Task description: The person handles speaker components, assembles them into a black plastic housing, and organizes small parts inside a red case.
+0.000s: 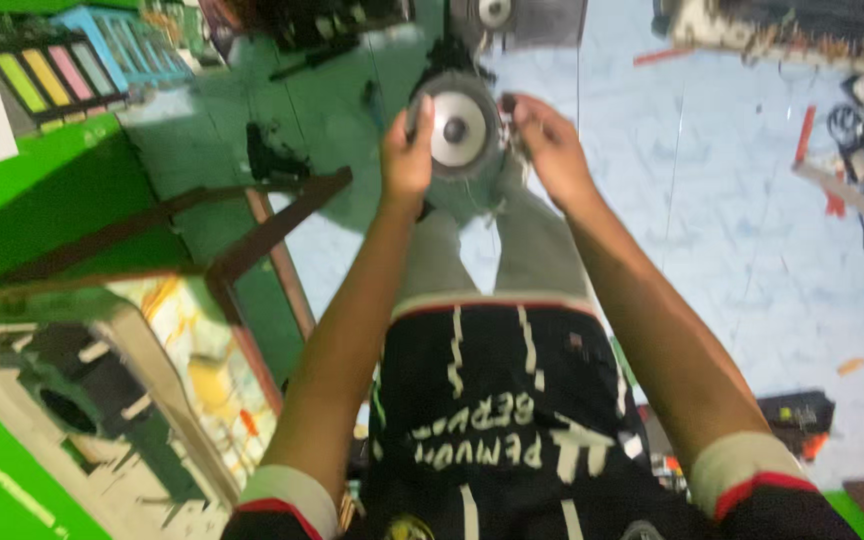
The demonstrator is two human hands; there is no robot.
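Both hands up front, holding a round loudspeaker driver (460, 135) between them, above the knees and over the floor (752, 230). Left hand (407, 150) grips the driver's left rim, fingers clamped on the edge. Right hand (549, 150) sits at the right rim, fingers curled tog. on something small there, prob. a wire or terminal; too blurred to tell. Progress: driver is out of any enclosure and loose in hand, no cabinet around it; whether leads are joined can't be seen. Materials: pale, smooth, shallow cone w/ dark centre cap, grey metal-looking frame. Floor is scuffed, light blue, w/ scattered red bits. Dark wooden frame (252, 230) at left, angular, matte. Tray of coloured strips (52, 75) far left.
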